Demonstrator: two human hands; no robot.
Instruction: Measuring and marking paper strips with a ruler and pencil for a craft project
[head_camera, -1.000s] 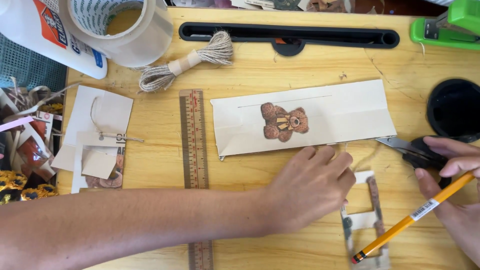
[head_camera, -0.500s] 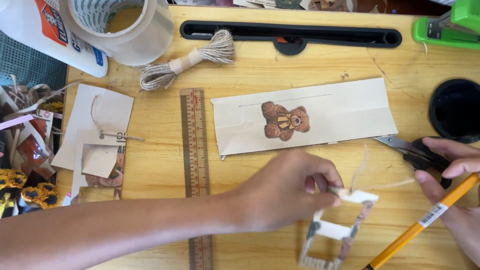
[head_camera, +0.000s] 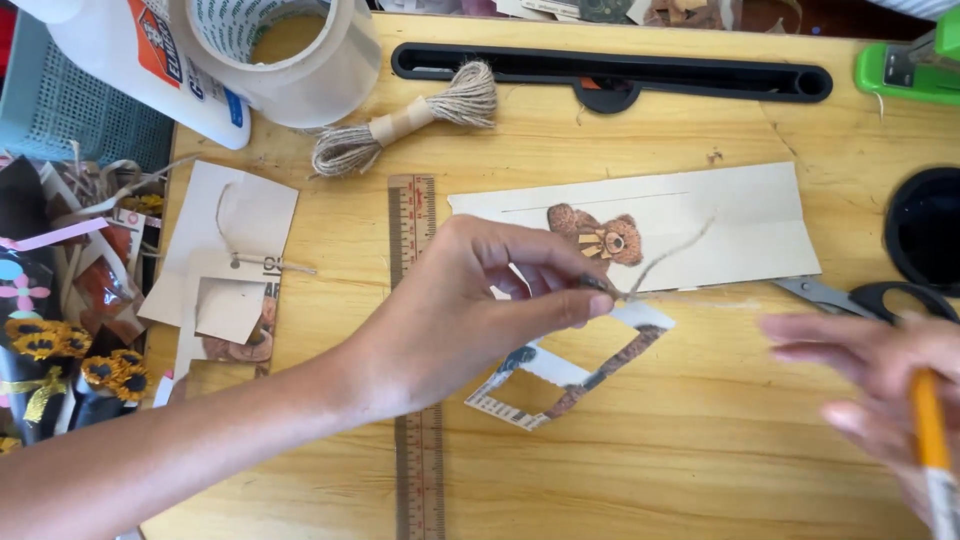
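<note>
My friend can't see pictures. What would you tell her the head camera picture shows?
A person's left hand pinches a thin string tied to a cut-out paper frame, lifting it over a wooden table. The right hand, blurred, holds a yellow pencil. Nearby lie a ruler, a card with a teddy bear picture, scissors and a twine bundle.

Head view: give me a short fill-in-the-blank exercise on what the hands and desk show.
1. The left hand lifts a cut-out paper frame by a thin piece of ____.
2. The right hand holds a yellow ____.
3. The bear picture sits on a ____ paper strip.
4. The ruler lies ____ the left hand.

Missing words: twine; pencil; beige; under
</note>
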